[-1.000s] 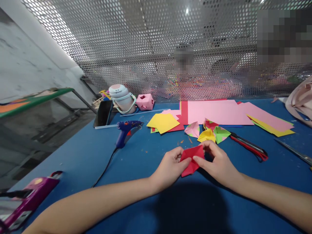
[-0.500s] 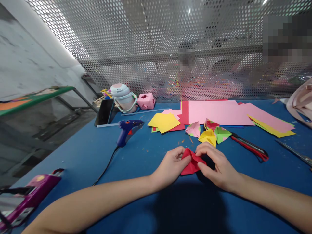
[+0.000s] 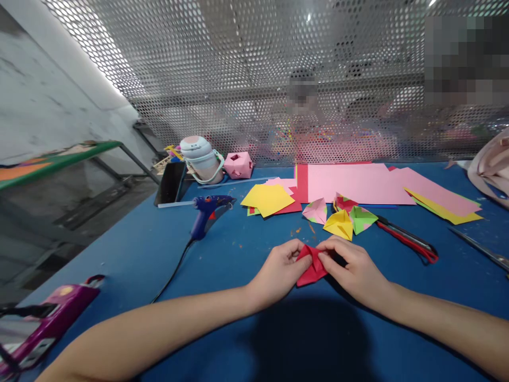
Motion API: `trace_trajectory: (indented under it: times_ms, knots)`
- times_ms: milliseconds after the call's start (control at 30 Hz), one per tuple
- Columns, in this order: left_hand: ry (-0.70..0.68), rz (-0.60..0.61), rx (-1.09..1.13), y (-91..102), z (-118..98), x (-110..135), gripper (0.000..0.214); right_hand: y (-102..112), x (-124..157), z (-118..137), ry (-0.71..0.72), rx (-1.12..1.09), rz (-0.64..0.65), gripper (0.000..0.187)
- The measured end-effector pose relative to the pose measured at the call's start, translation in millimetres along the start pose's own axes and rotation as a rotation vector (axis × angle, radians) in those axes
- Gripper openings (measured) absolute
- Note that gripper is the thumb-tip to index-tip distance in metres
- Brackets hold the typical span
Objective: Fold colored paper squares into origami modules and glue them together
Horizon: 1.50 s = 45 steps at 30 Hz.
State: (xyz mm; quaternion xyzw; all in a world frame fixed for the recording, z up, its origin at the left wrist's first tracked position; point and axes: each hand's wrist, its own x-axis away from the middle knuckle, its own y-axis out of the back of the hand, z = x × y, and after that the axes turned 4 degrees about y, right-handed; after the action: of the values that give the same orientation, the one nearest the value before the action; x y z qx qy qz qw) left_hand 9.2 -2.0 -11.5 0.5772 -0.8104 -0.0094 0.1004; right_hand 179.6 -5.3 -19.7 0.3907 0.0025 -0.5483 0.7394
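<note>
Since half a second ago the right hand point(image 3: 356, 268) has slid leftward over the red folded paper point(image 3: 312, 268), which now shows smaller and more tightly closed between the two hands. Fingers point(image 3: 293, 248) of the left hand point(image 3: 278, 273) pinch its left edge, while the right hand's thumb and forefinger are clenched on its upper right flap. Gripping from both sides seems to keep the creases pressed together. The piece sits low against the blue table point(image 3: 222, 254), near its front middle, so the surface likely backs the fold.

Just beyond the hands lie four folded pieces in a tight cluster, probably kept within easy reach: one pink point(image 3: 315, 210), one yellow point(image 3: 339, 224), one green point(image 3: 361, 217) and one red-patterned point(image 3: 342, 202). Right of them lies one pair of red-handled scissors point(image 3: 405, 239). Further back, pink sheets point(image 3: 353, 183) and a yellow square point(image 3: 267, 199) lie flat. To the left rests one blue glue gun point(image 3: 207, 212), its cord trailing forward. One pink paper cube point(image 3: 238, 164) and one white flask point(image 3: 200, 159) stand by the mesh screen
</note>
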Motion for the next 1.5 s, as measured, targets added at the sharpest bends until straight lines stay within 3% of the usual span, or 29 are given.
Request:
trace_trajectory:
  times_ms: [467,733,1133,1500]
  knots:
    - [0.031,0.036,0.046,-1.0,-3.9,0.7,0.008,0.8,-2.5,4.0,-0.037,-0.018,-0.002,0.008]
    - [0.054,0.07,0.091,-1.6,-2.1,0.2,0.013,0.3,-2.1,4.6,-0.053,-0.025,-0.003,0.009]
    - [-0.068,0.021,-0.298,-0.4,2.5,0.9,0.017,1.3,-2.8,3.5,0.095,-0.007,0.001,0.013]
    - [-0.168,0.048,-0.42,-0.7,-0.5,4.6,0.013,0.0,-2.6,7.3,0.167,-0.043,0.01,0.011]
